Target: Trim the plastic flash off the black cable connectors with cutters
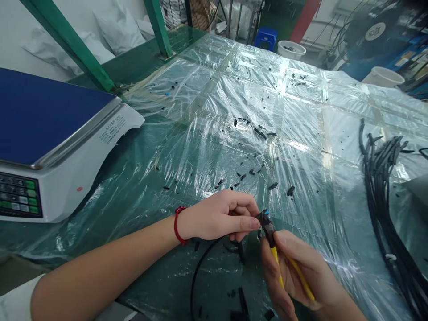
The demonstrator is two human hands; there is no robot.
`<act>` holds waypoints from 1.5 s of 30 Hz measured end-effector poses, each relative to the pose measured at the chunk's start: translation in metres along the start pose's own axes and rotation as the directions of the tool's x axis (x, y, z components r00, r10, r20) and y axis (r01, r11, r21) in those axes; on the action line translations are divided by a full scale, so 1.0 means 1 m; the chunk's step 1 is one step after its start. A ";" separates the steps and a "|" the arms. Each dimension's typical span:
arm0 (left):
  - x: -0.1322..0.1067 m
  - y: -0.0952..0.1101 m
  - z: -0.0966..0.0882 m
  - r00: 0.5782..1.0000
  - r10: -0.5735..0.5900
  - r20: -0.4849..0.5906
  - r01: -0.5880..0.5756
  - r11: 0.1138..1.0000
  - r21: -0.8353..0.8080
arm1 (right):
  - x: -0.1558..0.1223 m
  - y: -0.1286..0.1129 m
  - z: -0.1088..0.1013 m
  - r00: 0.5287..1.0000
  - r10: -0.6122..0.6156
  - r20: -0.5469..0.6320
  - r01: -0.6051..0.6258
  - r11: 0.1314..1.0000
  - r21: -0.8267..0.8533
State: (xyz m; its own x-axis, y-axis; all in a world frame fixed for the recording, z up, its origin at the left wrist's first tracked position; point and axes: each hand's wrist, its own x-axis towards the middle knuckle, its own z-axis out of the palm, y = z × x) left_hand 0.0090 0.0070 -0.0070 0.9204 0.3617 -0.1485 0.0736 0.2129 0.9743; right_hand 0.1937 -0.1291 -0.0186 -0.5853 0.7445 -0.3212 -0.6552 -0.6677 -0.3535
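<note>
Your left hand (227, 218) pinches what appears to be the end of a thin, flexible black cable (191, 290), presumably steadying it against the tool. Your right hand (297, 267) grasps yellow-handled pliers with a dark metal head (268, 229), fingers around the handles. A long, black cable bundle (381, 214) lies rightward, apparently for easy reach.

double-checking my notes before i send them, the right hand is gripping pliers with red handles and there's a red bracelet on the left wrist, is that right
Not quite: the head view shows that the pliers in the right hand have yellow handles, not red. The red bracelet is on the left wrist, as stated.
</note>
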 end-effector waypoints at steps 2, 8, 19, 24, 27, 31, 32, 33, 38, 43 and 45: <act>0.000 0.001 -0.001 1.000 0.017 0.015 -0.017 1.000 0.018 | 0.000 0.003 -0.001 1.000 0.013 -0.016 -0.013 1.000 0.025; -0.001 -0.003 -0.001 0.994 0.087 0.069 -0.088 0.996 0.012 | 0.003 0.030 -0.012 0.991 -0.097 0.089 0.081 0.982 0.168; -0.004 0.000 0.006 0.998 0.026 0.058 -0.020 0.994 -0.111 | 0.006 0.015 -0.002 0.847 -0.377 0.375 0.211 0.886 0.412; -0.004 -0.003 0.006 0.999 0.011 0.034 -0.006 0.989 -0.146 | -0.001 0.004 0.003 0.981 -0.124 0.152 0.117 0.992 0.052; -0.003 -0.005 0.007 1.000 0.002 0.029 0.003 0.987 -0.161 | -0.002 0.004 0.005 0.982 -0.090 0.165 0.089 0.996 0.017; 0.000 -0.006 0.006 0.990 0.098 -0.104 -0.110 0.987 -0.116 | 0.000 0.005 0.005 0.980 -0.078 0.184 0.076 0.997 0.020; 0.000 -0.006 0.006 0.978 0.131 -0.160 -0.144 0.987 -0.075 | 0.001 0.005 0.005 0.981 -0.074 0.182 0.072 0.997 0.018; 0.001 -0.006 0.005 0.966 0.156 -0.205 -0.167 0.985 -0.038 | 0.001 0.004 0.005 0.982 -0.069 0.175 0.066 0.998 0.025; -0.001 -0.003 0.002 0.948 0.159 -0.275 -0.174 0.984 -0.030 | 0.005 0.001 0.005 0.987 -0.085 0.137 0.060 0.982 0.179; -0.002 0.000 0.002 0.950 0.134 -0.283 -0.148 0.989 -0.028 | 0.007 0.009 0.006 0.993 -0.034 0.109 0.029 0.999 0.044; -0.002 0.001 0.002 0.953 0.103 -0.284 -0.115 0.993 -0.027 | 0.009 0.013 0.007 0.994 0.003 0.112 -0.002 1.000 -0.006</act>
State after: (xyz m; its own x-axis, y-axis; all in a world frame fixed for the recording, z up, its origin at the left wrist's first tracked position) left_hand 0.0078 0.0048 -0.0056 0.7757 0.6248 -0.0896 -0.0430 0.1939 0.9801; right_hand 0.1767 -0.1313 -0.0195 -0.6369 0.7383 -0.2219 -0.6510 -0.6693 -0.3582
